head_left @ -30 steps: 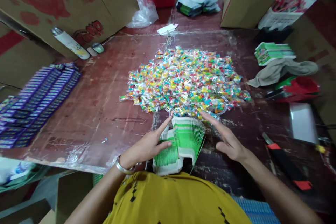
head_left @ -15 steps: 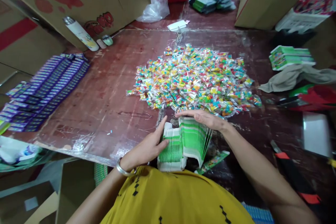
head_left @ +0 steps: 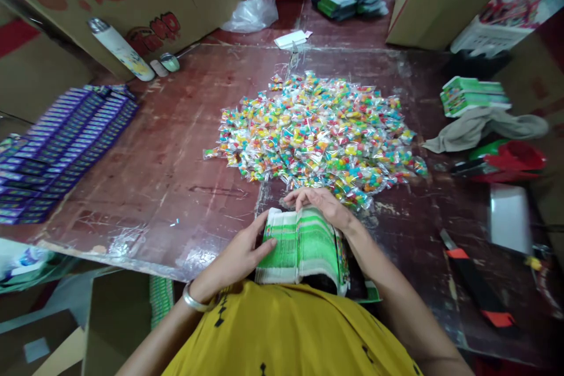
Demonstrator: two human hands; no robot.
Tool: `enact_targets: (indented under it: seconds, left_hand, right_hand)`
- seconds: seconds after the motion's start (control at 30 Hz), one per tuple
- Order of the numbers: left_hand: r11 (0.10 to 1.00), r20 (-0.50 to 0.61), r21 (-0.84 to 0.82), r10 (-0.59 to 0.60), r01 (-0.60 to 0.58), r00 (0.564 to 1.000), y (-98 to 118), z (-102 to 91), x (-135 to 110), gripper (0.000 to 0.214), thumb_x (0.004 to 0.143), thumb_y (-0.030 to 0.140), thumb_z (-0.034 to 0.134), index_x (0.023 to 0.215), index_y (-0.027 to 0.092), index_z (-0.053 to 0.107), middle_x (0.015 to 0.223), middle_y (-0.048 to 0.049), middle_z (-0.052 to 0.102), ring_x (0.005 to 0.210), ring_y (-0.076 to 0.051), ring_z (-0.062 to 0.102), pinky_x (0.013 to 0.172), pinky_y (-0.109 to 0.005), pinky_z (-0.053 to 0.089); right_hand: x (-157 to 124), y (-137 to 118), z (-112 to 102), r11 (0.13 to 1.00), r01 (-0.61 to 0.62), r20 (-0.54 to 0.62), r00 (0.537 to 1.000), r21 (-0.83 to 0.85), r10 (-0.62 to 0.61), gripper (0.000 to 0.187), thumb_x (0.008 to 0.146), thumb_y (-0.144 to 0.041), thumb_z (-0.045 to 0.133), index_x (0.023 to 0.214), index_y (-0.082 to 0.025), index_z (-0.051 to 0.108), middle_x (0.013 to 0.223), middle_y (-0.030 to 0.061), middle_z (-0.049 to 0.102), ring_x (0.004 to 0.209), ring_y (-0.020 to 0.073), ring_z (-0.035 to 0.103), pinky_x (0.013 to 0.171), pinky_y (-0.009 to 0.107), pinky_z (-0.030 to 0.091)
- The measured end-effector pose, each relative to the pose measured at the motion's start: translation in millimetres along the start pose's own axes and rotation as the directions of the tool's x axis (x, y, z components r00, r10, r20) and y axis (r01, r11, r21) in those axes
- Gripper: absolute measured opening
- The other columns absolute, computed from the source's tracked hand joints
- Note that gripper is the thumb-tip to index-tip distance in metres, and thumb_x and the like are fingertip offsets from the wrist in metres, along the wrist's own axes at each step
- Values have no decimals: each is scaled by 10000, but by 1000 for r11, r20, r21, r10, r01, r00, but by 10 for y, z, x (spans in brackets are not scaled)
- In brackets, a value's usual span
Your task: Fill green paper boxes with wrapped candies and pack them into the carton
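A long row of green-and-white flat packets, standing on edge and packed tightly, lies on the table against my yellow top. My left hand holds its left end, with the thumb over the upper edges. Around the far right corner curls my right hand, its fingers bent over the packets' top edge. Just beyond the fingers spreads a wide heap of clear bags of colourful candy. A colourful printed face shows on the row's right end. The undersides of both hands are hidden.
Purple boxes are stacked at left, near a white flask. On the right lie more green packets, a grey cloth and a black-and-orange cutter. Large cartons stand at the back.
The fanned right part of the packets has been pressed together into one row with the left part. My right hand has moved slightly left and its fingers have curled. The view has shifted slightly.
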State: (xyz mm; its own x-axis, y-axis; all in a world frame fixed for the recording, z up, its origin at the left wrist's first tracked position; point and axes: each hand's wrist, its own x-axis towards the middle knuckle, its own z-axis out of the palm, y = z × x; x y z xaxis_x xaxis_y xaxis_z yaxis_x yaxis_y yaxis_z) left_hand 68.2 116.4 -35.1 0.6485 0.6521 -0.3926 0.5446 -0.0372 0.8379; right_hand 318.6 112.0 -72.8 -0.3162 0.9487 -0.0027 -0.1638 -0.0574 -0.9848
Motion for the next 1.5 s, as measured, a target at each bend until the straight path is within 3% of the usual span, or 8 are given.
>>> enact_targets:
  seconds: [0.3, 0.47, 0.73, 0.97, 1.2, 1.33, 1.4, 1.5]
  left_hand:
    - [980, -163, 137, -124, 147, 979, 64, 139, 102, 638, 787, 631, 580, 1245, 203, 464, 1089, -88, 657, 986, -287, 628, 834, -375, 485]
    - [930, -207, 300, -152, 211, 966, 172, 201, 223, 729, 768, 698, 538, 1288, 204, 405, 923, -87, 679, 884, -339, 663, 714, -376, 484]
    - [882, -217, 454, -31, 129, 976, 298, 359, 276, 825, 865, 589, 479, 1481, 182, 111, 1183, -182, 639, 921, -366, 683, 731, -410, 498]
    - [920, -332, 392, 122, 20, 935, 131, 443, 143, 790, 873, 524, 532, 1490, 225, 139, 1495, -140, 366, 1328, -303, 429, 1033, -435, 404]
    - [787, -475, 613, 308, 60, 824, -146, 334, 78, 532, 898, 417, 537, 1353, 168, 418, 1232, -155, 527, 1145, -304, 517, 932, -458, 466]
    - [434, -27, 796, 722, -422, 692, 226, 319, 121, 357, 929, 153, 473, 1277, 230, 504, 1053, -88, 568, 970, -217, 534, 831, -345, 470]
    - [219, 375, 681, 716, -699, 589, 527, 423, 190, 360, 953, 156, 423, 1300, 225, 489, 1041, -77, 577, 931, -198, 529, 808, -326, 458]
    - [51, 679, 498, 598, -866, 426, 886, 653, 311, 271, 960, 262, 450, 1203, 219, 562, 1046, -74, 567, 894, -193, 523, 746, -316, 442]
  right_hand:
    - [158, 44, -21, 975, -51, 117, 993, 218, 26, 496, 936, -576, 441, 1019, -123, 627, 1046, 165, 697, 865, 237, 697, 806, 368, 534]
    - [340, -8, -69, 970, -95, 184, 981, 224, 54, 531, 915, -612, 447, 1038, -123, 615, 969, 156, 715, 681, 208, 712, 595, 278, 550]
    - [581, -77, -15, 981, -108, 348, 936, 162, 45, 439, 922, -534, 504, 1048, -124, 596, 965, 135, 714, 565, 143, 683, 506, 217, 530]
    - [543, -241, -183, 993, 109, 134, 985, 43, -113, 332, 944, -442, 513, 1004, -129, 607, 858, 78, 711, 534, 126, 672, 478, 200, 517]
    - [518, -307, -280, 989, 137, 98, 985, 49, -141, 328, 931, -459, 528, 970, -143, 606, 808, 54, 706, 545, 124, 669, 475, 196, 522]
    - [517, -246, -273, 988, 140, 89, 985, 72, -146, 335, 924, -470, 535, 984, -148, 607, 825, 51, 705, 563, 119, 670, 488, 191, 511]
    - [522, -237, -274, 988, 126, 91, 987, 89, -134, 339, 920, -479, 536, 985, -153, 603, 833, 48, 704, 561, 105, 661, 495, 182, 498]
    - [527, -238, -275, 989, 112, 105, 987, 101, -122, 332, 916, -476, 541, 975, -155, 600, 829, 45, 700, 538, 86, 639, 497, 176, 482]
